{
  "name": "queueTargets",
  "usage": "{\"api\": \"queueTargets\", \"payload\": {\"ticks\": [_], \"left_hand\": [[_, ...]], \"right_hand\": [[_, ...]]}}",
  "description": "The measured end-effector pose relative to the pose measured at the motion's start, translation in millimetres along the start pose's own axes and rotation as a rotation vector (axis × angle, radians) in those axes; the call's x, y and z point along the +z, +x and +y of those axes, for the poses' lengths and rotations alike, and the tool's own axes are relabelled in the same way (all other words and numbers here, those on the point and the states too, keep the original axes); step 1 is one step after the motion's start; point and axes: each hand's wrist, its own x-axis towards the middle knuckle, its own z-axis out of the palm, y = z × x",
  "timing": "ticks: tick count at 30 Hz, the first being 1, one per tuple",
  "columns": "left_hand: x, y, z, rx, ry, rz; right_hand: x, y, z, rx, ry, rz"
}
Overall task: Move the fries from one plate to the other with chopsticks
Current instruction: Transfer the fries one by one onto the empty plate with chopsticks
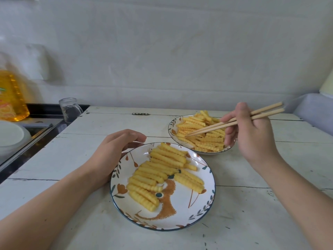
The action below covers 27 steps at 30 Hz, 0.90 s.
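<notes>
On white counter (72,159): right hand (252,138) pinching chopsticks (234,122) over piled fries (200,134), left hand (115,150) relaxed beside near plate (180,221); loose pinch risks dropping one.

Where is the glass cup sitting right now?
In the head view, the glass cup stands at the far left, just off the white table's back left corner, on the dark counter beside the yellow oil bottle.

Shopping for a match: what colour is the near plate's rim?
Dark blue rim on the near plate, clearest in the head view.
</notes>
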Motion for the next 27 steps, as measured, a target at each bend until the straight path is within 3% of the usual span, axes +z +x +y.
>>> {"api": "queueTargets", "payload": {"ticks": [5,12,20,27], "left_hand": [[0.1,-0.3,-0.1,0.004,-0.003,-0.001],[0.0,0.0,0.0,0.001,0.001,-0.004],[0.5,-2.1,3.1,0.013,-0.012,-0.024],[-0.8,-0.3,-0.4,0.013,0.019,-0.014]], "right_hand": [[-7.1,6.6,-2.1,0.033,0.045,0.091],[-9.1,3.7,-1.6,0.012,-0.019,-0.037],[-7.8,0.5,0.4,-0.031,-0.069,-0.064],[-9.3,0.0,-10.2,-0.052,0.008,0.112]]}}
